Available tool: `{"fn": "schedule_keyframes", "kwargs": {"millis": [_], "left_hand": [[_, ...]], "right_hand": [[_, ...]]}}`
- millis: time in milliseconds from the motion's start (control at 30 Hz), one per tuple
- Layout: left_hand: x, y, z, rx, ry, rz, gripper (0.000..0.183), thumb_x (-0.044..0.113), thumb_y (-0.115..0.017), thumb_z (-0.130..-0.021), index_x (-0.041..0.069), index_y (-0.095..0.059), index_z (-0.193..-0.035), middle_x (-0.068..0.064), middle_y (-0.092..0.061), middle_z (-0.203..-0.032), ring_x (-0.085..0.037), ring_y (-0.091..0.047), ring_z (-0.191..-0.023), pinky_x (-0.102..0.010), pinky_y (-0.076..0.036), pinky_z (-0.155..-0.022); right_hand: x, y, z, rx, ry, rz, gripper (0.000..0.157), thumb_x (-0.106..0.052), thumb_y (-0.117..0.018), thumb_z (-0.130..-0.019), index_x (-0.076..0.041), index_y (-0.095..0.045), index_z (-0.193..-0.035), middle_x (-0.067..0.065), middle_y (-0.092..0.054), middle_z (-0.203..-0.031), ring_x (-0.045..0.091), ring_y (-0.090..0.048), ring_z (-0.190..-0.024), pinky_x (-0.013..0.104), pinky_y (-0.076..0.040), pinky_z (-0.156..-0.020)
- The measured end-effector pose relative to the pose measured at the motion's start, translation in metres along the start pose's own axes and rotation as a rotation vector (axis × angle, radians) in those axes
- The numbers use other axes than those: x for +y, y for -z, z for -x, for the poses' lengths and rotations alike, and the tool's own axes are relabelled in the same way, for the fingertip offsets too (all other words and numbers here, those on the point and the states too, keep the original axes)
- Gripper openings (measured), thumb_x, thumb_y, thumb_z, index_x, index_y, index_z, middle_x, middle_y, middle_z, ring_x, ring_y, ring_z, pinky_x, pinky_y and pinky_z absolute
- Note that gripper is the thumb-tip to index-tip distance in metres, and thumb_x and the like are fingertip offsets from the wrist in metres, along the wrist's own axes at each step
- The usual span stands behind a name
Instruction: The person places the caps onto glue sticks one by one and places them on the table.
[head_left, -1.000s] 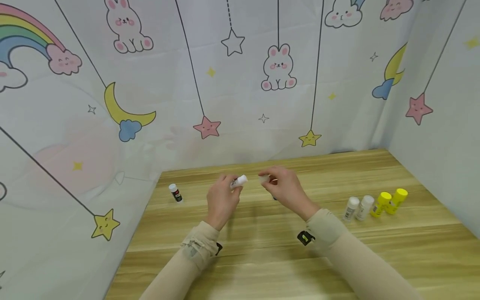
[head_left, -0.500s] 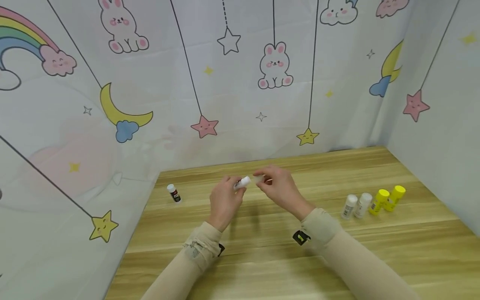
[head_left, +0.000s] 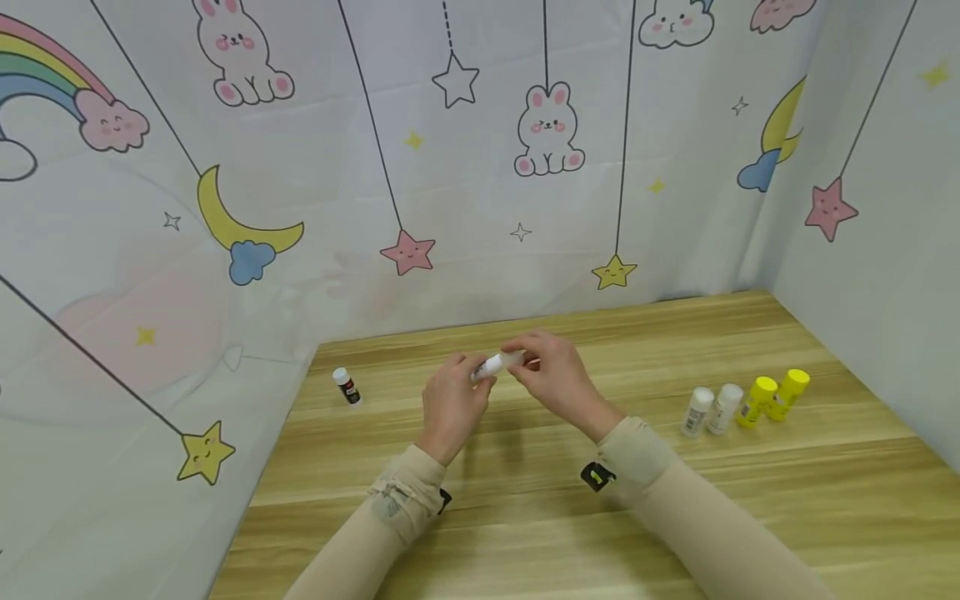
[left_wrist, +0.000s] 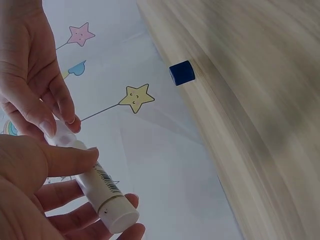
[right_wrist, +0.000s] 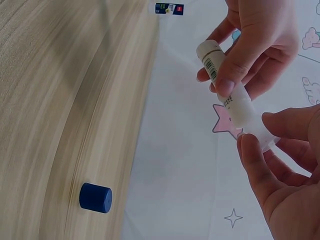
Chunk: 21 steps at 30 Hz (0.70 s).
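Observation:
My left hand (head_left: 452, 407) grips a white glue stick (left_wrist: 104, 189), barcode on its side, held tilted above the table. My right hand (head_left: 557, 377) pinches a translucent white cap (right_wrist: 260, 132) between thumb and fingers. In the right wrist view the cap sits over the glue stick's white end, in line with the barrel. Both hands meet near the middle of the table's far part. A short dark blue cap (right_wrist: 95, 198) lies on the table below them; the right hand hides it in the head view.
On the wooden table (head_left: 525, 533), a small dark glue stick with a white cap (head_left: 347, 387) stands at the left. To the right stand two white glue sticks (head_left: 697, 412) and two yellow ones (head_left: 757, 402) in a row. A printed curtain (head_left: 480, 192) closes off the back.
The gap between the cap and the glue stick has closed: my right hand has brought the cap left onto the stick's end, while my left hand moved slightly right.

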<state>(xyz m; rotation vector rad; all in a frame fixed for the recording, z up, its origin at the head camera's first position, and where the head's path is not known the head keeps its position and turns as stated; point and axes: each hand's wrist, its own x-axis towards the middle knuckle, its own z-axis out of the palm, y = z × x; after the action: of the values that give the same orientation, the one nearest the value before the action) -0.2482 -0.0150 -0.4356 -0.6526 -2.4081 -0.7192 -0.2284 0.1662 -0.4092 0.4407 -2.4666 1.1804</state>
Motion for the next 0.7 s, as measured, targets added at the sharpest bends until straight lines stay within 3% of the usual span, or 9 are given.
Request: {"fn": "schedule_keyframes", "kwargs": {"millis": [700], "left_hand": [[0.0048,0.0026,0.0026,-0.003,-0.038,0.03,0.027,0.015,-0.084,-0.084,0.01,-0.076,-0.11,-0.007,-0.067,-0.091,-0.02,-0.064,-0.068,-0.037,-0.053,-0.057]], "right_hand": [[0.0021,-0.0034,0.002,0.011,0.041,-0.001,0.023,-0.004,-0.075,-0.091,-0.008,-0.075,-0.114,0.002,-0.068,-0.105,0.015,-0.069,-0.086,0.024,-0.058,-0.074]]}}
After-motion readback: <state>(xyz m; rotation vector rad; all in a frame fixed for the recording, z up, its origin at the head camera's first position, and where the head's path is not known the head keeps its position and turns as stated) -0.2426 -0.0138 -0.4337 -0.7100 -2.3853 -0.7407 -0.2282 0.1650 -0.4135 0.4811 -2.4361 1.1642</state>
